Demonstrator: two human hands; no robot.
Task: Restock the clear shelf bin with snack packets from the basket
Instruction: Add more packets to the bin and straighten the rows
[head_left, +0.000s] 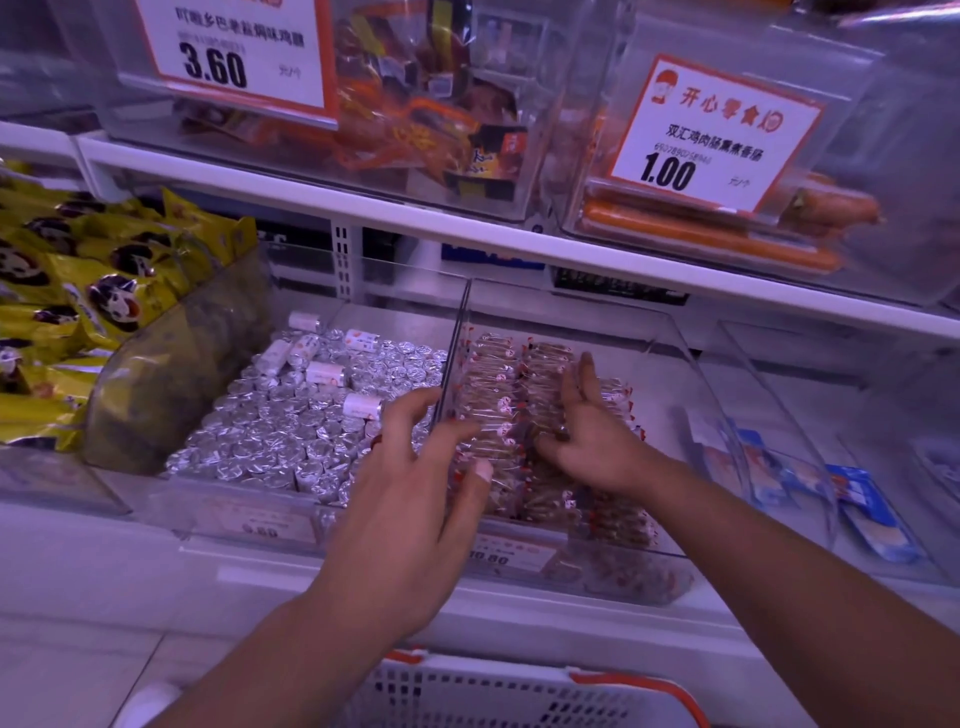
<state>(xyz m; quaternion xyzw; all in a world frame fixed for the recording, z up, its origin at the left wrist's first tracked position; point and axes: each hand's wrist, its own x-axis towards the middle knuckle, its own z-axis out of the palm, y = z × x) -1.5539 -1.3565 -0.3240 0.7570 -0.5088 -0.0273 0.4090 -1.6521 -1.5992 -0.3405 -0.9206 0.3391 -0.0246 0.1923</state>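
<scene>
Both hands, left (410, 467) and right (587, 431), lie spread and holding nothing on the packets (498, 410) in the bin (691, 364). Rows fill its left part; the right looks bare. Whether the basket (519, 691) holds more is hidden.

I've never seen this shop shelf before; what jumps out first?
Two bare hands, left hand and right hand, spread over rows of brown clear-wrapped snack packets in the clear plastic shelf bin at centre. Left of it lies a bed of shiny silver foil-wrapped rounds. Above right hangs a white, orange-edged price tag reading 1.00.
</scene>
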